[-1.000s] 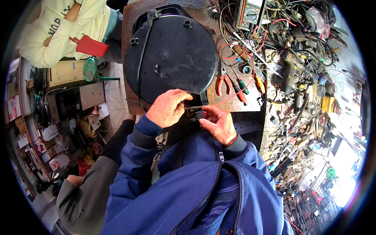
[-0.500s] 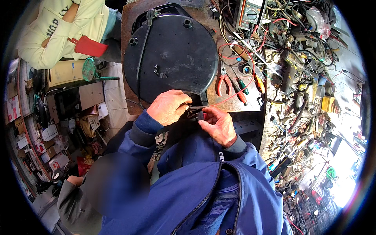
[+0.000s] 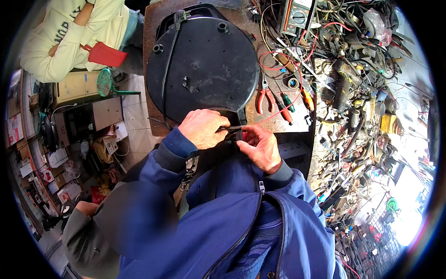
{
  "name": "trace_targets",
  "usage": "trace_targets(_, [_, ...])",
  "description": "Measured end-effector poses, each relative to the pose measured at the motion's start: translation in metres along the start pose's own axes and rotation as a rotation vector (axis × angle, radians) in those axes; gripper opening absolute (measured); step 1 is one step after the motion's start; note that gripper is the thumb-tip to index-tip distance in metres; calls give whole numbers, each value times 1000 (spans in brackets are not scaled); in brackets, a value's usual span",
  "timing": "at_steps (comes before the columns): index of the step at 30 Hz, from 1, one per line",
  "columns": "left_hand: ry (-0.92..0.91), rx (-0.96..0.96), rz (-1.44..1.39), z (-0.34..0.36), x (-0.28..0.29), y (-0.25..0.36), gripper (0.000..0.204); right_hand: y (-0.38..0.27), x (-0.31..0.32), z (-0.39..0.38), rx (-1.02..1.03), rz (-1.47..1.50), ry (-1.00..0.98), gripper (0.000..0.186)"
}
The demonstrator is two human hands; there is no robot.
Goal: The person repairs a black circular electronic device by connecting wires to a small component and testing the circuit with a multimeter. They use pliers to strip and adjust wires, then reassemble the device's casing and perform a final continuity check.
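Note:
A round black appliance (image 3: pixel 204 69) lies with its underside up on the wooden table, its power cord (image 3: pixel 170 69) across it. At its near edge my left hand (image 3: pixel 203 129) is closed, fingertips pinched together by the end of a thin dark rod (image 3: pixel 235 127). What those fingertips grip is mostly hidden. My right hand (image 3: pixel 260 148) pinches a small black and red part (image 3: pixel 239 136) between thumb and fingers, just below the rod. A thin red wire (image 3: pixel 278 113) runs from beside my right fingers toward the multimeter (image 3: pixel 298 17).
Red-handled pliers (image 3: pixel 266 100), screwdrivers (image 3: pixel 287 102) and a roll of tape (image 3: pixel 292 83) lie right of the appliance. Tangled wires and parts (image 3: pixel 357 111) cover the bench at right. A person with folded arms (image 3: pixel 69 42) is at far left; another person's sleeve (image 3: pixel 83 242) is close at lower left.
Both hands stay near the appliance's near edge. My left hand has shifted very slightly to the right, and the small part in my right hand has turned a little.

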State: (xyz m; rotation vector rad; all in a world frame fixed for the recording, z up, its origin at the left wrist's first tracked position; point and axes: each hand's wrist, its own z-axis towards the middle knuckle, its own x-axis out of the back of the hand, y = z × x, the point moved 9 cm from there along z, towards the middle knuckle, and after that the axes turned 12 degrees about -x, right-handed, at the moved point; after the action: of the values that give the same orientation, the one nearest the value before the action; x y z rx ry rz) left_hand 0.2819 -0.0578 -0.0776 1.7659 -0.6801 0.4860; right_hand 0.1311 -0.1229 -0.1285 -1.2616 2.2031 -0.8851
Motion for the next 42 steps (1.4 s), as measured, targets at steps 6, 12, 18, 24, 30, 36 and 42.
trace_targets(6, [-49, 67, -25, 0, -1, -6, 22, -1, 1, -1, -7, -16, 12, 40])
trace_targets(12, [262, 47, -314, -8, 13, -23, 11, -6, -3, -2, 49, -89, 8, 39])
trace_targets(18, [522, -55, -306, -38, 20, -14, 15, -14, -4, 11, -105, 305, -6, 35])
trace_targets(24, [757, -94, -187, -48, 23, -1, 16, -17, -12, 21, -8, 288, 98, 33])
trace_targets(30, [723, -243, 86, -64, 11, 23, 13, -21, -13, 23, -46, 172, 153, 34])
trace_targets(36, [695, -160, 117, -59, 10, 18, 13, -14, -8, 24, -96, 397, 90, 30])
trace_targets(42, [879, 54, 60, -62, 13, 8, 14, -6, -12, 12, -199, 607, -56, 29])
